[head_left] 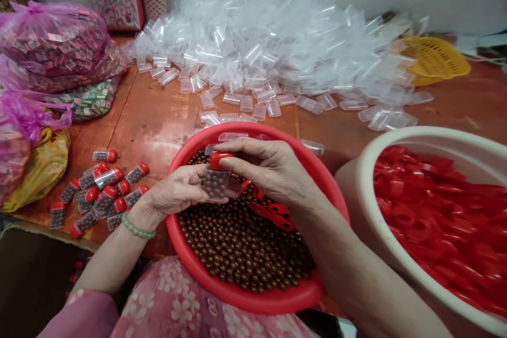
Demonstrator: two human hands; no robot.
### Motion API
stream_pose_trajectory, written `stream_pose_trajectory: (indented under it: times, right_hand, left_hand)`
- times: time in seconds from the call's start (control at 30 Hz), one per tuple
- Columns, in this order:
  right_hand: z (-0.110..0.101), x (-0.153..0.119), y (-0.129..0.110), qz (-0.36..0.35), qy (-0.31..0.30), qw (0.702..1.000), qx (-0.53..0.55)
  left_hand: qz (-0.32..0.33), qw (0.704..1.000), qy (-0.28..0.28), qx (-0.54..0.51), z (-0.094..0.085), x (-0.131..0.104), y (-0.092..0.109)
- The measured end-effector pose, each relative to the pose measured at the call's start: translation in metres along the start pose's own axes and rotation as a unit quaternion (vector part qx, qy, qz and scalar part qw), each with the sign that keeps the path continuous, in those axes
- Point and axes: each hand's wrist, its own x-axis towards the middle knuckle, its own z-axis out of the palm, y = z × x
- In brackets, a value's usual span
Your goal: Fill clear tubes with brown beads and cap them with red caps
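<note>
Over a red basin [257, 306] of round brown balls [237, 248], my left hand [180, 190] grips a small clear plastic container [215, 184] filled with such balls. My right hand [263, 166] pinches a red cap [220, 160] at the container's top; whether it is fully seated I cannot tell. Several loose red caps [279, 216] lie on the balls under my right hand. A few clear empty containers [233, 137] rest at the basin's far side.
Filled, red-capped containers [105, 198] are heaped on the table at left, near tied plastic bags [59, 45]. A big pile of clear containers [277, 47] spreads along the back, beside a yellow basket [439, 58]. A cream tub [366, 179] of red caps stands right.
</note>
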Motion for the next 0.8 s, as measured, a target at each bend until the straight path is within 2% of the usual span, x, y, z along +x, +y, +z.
stream_pose_trajectory:
  times: [0.2,0.43,0.8]
  right_hand:
    - [0.001,0.002,0.001,-0.024,-0.035,0.999,-0.023]
    - [-0.004,0.003,0.005,-0.022,-0.054,0.998,-0.038]
    - [-0.036,-0.007,0.002,-0.023,-0.047,0.993,-0.106]
  left_hand:
    - [-0.007,1.0,0.007,0.017,-0.001,0.001,-0.003]
    - [-0.01,0.996,0.04,0.077,0.001,0.003,-0.005]
    - [0.012,0.995,0.076,0.068,0.004,0.003,-0.005]
